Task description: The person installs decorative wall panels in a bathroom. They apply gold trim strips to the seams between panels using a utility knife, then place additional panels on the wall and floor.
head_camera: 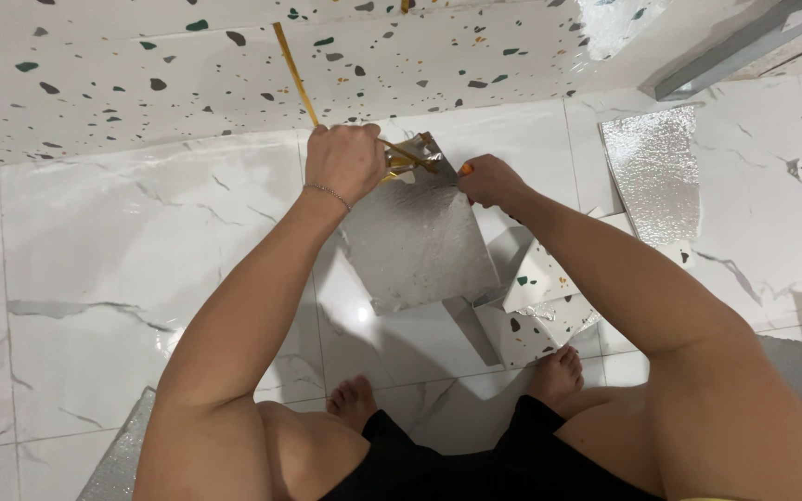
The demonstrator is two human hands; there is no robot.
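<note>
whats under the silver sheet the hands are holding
Under the silver sheet lie speckled offcuts on the marble floor. Their left parts are covered by it. The left hand and right hand hold its top edge.

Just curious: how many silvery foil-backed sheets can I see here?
2: one silver sheet held up between the left hand and right hand; another lying on the floor, right. More may be hidden.
</note>
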